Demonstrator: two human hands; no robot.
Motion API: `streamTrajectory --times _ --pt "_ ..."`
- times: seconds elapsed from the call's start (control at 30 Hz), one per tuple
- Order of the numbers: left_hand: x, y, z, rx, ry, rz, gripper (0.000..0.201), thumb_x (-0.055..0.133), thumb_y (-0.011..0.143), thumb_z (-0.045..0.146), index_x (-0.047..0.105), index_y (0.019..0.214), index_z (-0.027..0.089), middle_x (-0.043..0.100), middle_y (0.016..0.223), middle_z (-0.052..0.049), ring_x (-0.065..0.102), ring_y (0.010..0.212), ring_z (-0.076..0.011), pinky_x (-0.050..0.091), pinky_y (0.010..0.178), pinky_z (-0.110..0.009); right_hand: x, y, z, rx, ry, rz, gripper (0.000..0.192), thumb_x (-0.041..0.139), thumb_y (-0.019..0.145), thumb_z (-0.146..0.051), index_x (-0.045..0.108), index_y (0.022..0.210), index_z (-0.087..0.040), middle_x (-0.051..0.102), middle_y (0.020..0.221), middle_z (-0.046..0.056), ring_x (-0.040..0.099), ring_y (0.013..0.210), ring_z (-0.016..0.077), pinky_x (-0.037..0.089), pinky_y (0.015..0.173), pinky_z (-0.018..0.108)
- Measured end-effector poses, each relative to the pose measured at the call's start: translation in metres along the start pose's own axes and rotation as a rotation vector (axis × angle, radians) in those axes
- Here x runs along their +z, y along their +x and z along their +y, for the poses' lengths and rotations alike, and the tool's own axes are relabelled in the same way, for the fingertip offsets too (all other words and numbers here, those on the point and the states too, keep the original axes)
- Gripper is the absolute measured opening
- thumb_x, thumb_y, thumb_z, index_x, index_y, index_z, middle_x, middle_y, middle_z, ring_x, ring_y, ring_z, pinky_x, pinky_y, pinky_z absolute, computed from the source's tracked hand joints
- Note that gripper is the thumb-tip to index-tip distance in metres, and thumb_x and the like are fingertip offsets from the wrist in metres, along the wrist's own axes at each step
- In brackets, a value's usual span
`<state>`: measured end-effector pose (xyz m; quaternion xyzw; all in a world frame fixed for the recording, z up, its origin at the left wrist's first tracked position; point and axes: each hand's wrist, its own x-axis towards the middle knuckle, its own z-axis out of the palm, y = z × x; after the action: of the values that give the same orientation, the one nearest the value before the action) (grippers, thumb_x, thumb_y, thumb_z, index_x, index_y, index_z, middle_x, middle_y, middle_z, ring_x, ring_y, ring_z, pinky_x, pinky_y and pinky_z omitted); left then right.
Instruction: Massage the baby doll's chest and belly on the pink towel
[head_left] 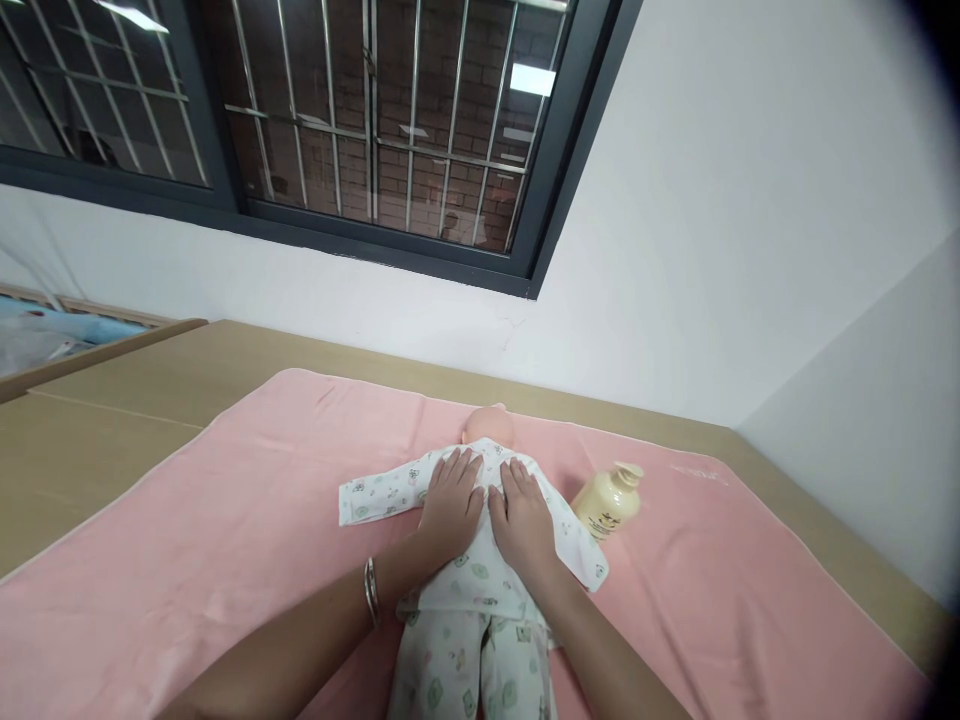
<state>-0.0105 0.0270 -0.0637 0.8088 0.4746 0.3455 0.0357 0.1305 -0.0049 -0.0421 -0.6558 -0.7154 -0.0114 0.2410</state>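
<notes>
A baby doll [480, 585] in a white printed top and matching trousers lies on a pink mat [247, 520], its bald head [487, 426] pointing to the wall. My left hand [452, 500] rests flat on the left side of the doll's upper body, fingers stretched out. On the right side of the same top lies my right hand [523, 515], also flat with its fingers extended. Both thumbs come close together near the middle. The doll's sleeves spread out to either side. A pale yellow pump bottle [609, 498] is beside the right sleeve.
Under the mat is a wooden table [165, 375] against a white wall [675, 250]. A dark-framed window [382, 120] with metal bars is above it. At the far left, blue and clear material [60, 335] lies behind a wooden edge.
</notes>
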Motion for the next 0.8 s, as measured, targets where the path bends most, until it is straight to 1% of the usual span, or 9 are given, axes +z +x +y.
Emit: streamTrajectory --times 0.33,0.8 --pt "0.0010 -0.0003 -0.0023 -0.009 -0.078 0.060 0.044 0.039 0.091 0.022 0.050 0.133 0.017 0.050 0.142 -0.009 0.038 0.137 -0.0245 0.027 0.115 -0.051 0.0007 -0.0008 0.0008 0.009 0.027 0.009 0.052 0.031 0.097 -0.034 0.045 0.140 -0.007 0.040 0.148 0.015 0.031 0.140 0.0252 0.020 0.116 0.043" --pt "0.0011 -0.0007 -0.0027 -0.027 -0.098 0.069 0.042 0.040 0.091 0.023 0.052 0.131 0.017 0.051 0.142 -0.009 0.039 0.136 -0.0248 0.028 0.115 -0.051 0.0010 -0.0008 0.0004 0.011 0.025 0.009 0.053 0.032 0.097 -0.034 0.045 0.140 -0.007 0.042 0.147 0.015 0.032 0.140 0.0255 0.020 0.116 0.042"
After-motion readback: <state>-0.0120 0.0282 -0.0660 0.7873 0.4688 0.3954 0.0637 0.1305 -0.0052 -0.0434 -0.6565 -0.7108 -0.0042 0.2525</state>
